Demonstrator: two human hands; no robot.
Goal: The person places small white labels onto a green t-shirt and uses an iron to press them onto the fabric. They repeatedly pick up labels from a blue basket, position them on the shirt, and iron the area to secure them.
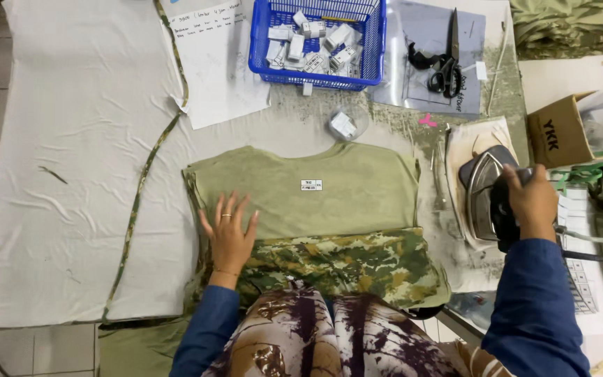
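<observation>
A: What is the biggest thing on the table?

B: The white padded cloth (71,174) that covers the work table. On it lies an olive-green garment (329,188), spread flat in front of the person, with a camouflage fabric (343,262) folded over its near edge. A small white label (311,185) sits in the middle of the green part.

A: How far is the work, in your judgement?

B: The garment is already laid out and the label is placed on it. The electric iron (486,192) is not on the garment yet; it stands on its pad (458,139) at the right, apart from the green cloth. So I think the pressing of the label is not yet done.

A: And behind?

B: A blue plastic basket (319,42) full of small white labels, then black scissors (444,63) on a grey sheet.

A: What do the hands do?

B: The left hand (230,230) lies flat on the garment at its left side, fingers (235,206) spread apart, holding nothing, only pressing the cloth down. The right hand (532,202) is closed around the handle of the iron, fingers wrapped on it.
</observation>
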